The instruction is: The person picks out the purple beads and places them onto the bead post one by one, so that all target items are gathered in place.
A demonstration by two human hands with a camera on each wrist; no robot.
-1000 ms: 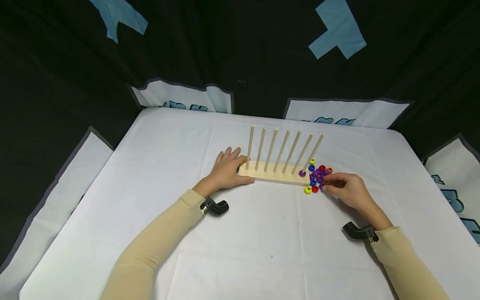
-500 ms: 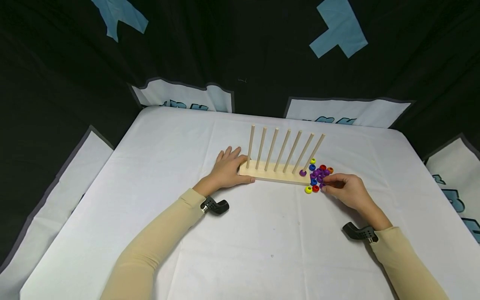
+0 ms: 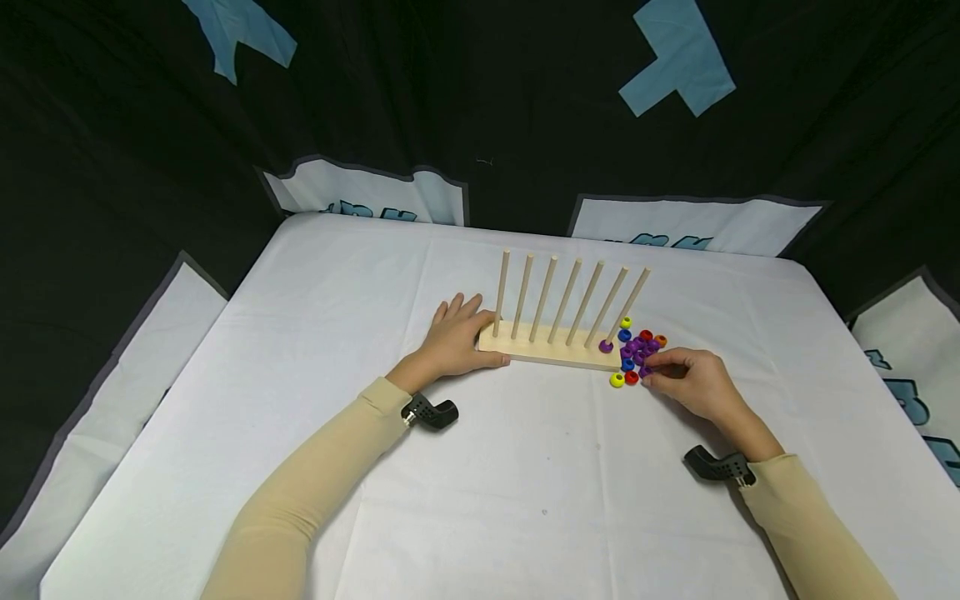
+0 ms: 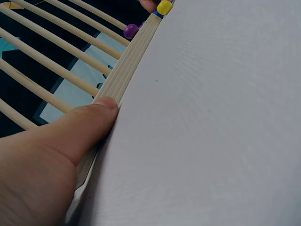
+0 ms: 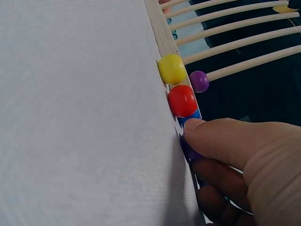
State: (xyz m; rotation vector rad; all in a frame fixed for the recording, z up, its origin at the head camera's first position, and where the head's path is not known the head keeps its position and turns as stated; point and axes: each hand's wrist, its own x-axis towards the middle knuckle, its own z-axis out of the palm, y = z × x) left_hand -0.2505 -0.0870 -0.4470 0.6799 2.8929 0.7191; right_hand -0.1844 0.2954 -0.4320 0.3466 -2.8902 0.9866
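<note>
A pale wooden peg stand (image 3: 555, 352) with several upright rods stands in the middle of the table. My left hand (image 3: 456, 340) grips its left end, thumb along the front edge of the base. A purple bead (image 3: 606, 347) sits at the foot of the rightmost rod. Beside the stand's right end, my right hand (image 3: 697, 379) pinches another purple bead (image 5: 190, 149) low at the table, partly hidden by the thumb in the right wrist view. Around it lie more purple beads, a red bead (image 5: 182, 100), a yellow bead (image 5: 172, 69) and a blue bead (image 3: 627, 365).
Farther back in the bead cluster are a yellow bead (image 3: 626, 322), a blue bead (image 3: 624, 335), a red bead (image 3: 646, 335) and an orange bead (image 3: 661, 341). A white cloth (image 3: 480, 500) covers the table. Dark curtains (image 3: 525, 108) hang behind it.
My right fingertips have shifted very slightly at the purple bead, which shows a little more. My left hand and the stand stay where they were.
</note>
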